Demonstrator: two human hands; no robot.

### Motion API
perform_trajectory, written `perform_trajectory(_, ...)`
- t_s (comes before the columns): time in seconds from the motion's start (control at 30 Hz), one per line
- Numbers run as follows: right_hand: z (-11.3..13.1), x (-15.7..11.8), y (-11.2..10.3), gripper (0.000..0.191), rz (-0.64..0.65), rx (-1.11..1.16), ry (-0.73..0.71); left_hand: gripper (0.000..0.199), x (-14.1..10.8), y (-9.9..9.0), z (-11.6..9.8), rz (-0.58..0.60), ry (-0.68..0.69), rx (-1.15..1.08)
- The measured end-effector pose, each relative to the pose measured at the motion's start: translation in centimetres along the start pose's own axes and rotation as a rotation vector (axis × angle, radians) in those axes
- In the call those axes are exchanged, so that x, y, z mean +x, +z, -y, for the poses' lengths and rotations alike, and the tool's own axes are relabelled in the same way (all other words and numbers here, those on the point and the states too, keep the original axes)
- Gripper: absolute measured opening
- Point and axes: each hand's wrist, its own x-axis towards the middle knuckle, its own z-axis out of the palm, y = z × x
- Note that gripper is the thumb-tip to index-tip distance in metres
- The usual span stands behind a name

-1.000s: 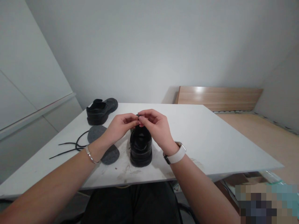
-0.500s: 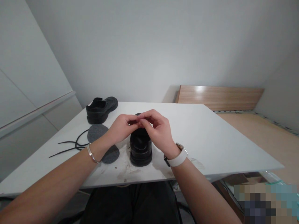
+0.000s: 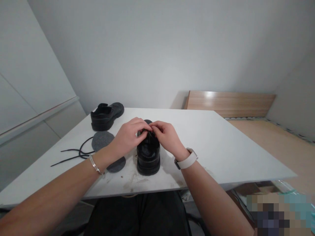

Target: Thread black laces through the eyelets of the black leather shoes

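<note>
A black shoe (image 3: 148, 157) stands on the white table in front of me, heel towards me. My left hand (image 3: 131, 134) reaches over its upper part from the left, thumb and fingers closed near the lace area. From the right, my right hand (image 3: 167, 135) pinches at the same spot, its fingertips close to those of the left. Whatever lies between the fingertips is too small and dark to make out. Left of the shoe lie a grey insole (image 3: 102, 141), partly under my left forearm, and a black shoelace (image 3: 73, 158).
Another black shoe (image 3: 104, 117) stands at the table's back left. The white table (image 3: 209, 147) has brownish smudges near its front edge. A wooden board (image 3: 231, 103) and a tan surface are beyond it on the right. A white wall rises behind.
My hands have turned and come down slightly onto the shoe's upper part. Their fingertips, pressed together before, are now a little apart.
</note>
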Motion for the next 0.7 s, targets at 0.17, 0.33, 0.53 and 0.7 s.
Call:
perform_trajectory(0.17, -0.3, 0.6, -0.5, 0.021, 0.089, 0.126, 0.049, 0.014, 0.0, 0.8, 0.0, -0.062, 0.221, 0.297)
perform_trajectory(0.33, -0.6, 1.1, -1.4, 0.019, 0.206, 0.245, 0.103, 0.012, -0.4, 1.4, 0.4, -0.101, 0.289, 0.396)
perform_trajectory(0.53, -1.1, 0.9, -1.5, 0.019, 0.16, 0.214, 0.056, 0.01, -0.5, 1.1, 0.6, -0.168, 0.287, 0.341)
perform_trajectory(0.7, -1.0, 0.3, -0.6, 0.01, -0.037, 0.062, -0.015, 0.016, -1.2, 0.6, 0.1, -0.208, 0.252, 0.202)
